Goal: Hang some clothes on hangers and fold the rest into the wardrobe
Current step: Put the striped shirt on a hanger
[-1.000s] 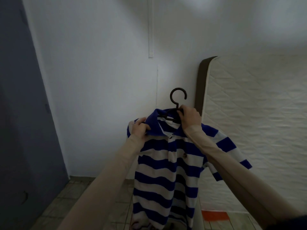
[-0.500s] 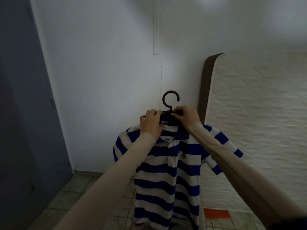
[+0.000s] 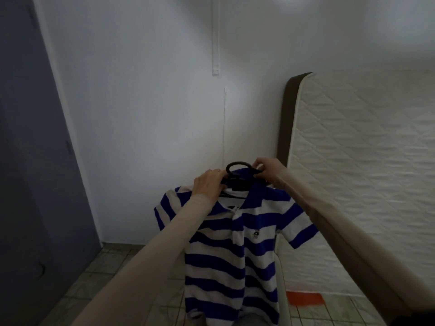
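A blue-and-white striped polo shirt (image 3: pixel 233 252) hangs on a black hanger (image 3: pixel 237 169) in front of me, at chest height. The hanger's hook is tipped back and looks flat from here. My left hand (image 3: pixel 208 184) grips the left side of the collar and the hanger beneath it. My right hand (image 3: pixel 266 169) pinches the hanger and the collar at the right, close to the hook. The shirt's front faces me with both short sleeves spread out. Its hem runs off the bottom of the view.
A quilted white mattress (image 3: pixel 364 180) leans upright against the wall at the right. A dark grey door or wardrobe panel (image 3: pixel 30 161) fills the left side. The tiled floor (image 3: pixel 113 274) shows below, with an orange patch (image 3: pixel 304 298) near the mattress foot.
The shirt and hanger have come lower and tipped toward me, so the hook now looks flattened. My left hand has moved from the shirt's shoulder to the collar by the hook.
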Available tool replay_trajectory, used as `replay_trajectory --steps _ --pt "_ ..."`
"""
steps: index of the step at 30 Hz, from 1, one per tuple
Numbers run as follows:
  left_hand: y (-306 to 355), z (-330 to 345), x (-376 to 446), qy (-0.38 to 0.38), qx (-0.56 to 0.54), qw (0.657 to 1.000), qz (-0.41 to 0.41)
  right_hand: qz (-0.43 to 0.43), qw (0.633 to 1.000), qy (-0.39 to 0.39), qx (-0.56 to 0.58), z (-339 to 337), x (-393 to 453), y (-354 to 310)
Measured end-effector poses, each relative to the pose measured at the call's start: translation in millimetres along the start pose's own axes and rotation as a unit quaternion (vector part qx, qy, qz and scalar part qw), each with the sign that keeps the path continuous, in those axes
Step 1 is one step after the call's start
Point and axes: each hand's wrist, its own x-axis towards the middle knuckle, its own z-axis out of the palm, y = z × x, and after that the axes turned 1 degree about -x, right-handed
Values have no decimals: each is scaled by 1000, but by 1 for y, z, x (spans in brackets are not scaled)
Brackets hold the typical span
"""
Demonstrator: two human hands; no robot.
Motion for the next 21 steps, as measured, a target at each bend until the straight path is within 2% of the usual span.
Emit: replay_trajectory --steps 2,4,6,7,10,12,16,21 --pt "3 0 3 -4 -11 1000 2 50 991 29 -121 7 1 -1" --pt "6 1 5 -5 -15 1000 3 90 985 46 -137 8 -1 -3" --pt "6 2 6 -8 -19 1000 1 123 988 57 -70 6 4 0" --pt "5 2 7 -10 -24 1000 -2 149 987 54 14 5 6 1" --pt "0 -1 8 -13 -54 998 -28 235 943 24 234 -1 1 2" --pt "-4 -1 9 -19 -71 997 -38 274 917 -4 290 -4 -4 3" --pt "-11 -4 10 -36 -114 992 -50 291 885 -38 362 -2 -1 15" --pt "-21 -8 15 -42 -195 978 -57 272 857 -18 436 -5 2 27"
